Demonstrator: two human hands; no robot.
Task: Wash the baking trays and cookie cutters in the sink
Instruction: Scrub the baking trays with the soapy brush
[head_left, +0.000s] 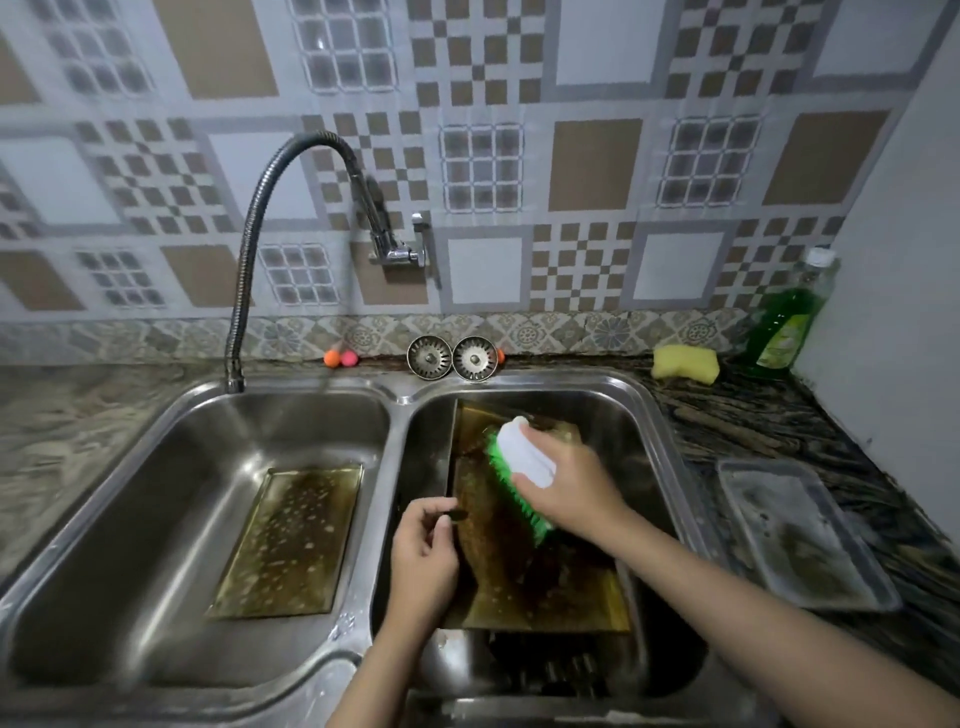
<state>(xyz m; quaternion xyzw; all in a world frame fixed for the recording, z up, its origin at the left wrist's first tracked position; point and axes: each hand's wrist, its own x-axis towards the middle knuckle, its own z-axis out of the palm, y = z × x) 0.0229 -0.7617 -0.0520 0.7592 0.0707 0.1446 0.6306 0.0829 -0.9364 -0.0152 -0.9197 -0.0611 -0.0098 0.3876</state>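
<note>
In the left basin a soapy baking tray is lying flat, while in the right basin the left hand is pinching the edge of a tilted, browned tray and the right hand is gripping a green-bristled brush, scrubbing. Next comes working down the lower half, I judge; dark items beneath, perhaps cutters, are crowding the basin, and another tray is waiting on the counter.

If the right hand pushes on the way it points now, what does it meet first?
Probably the right basin's steel back wall. The right hand points up-left with the white, green-bristled scrub brush along the brown greasy baking tray; depth is unclear.
</note>
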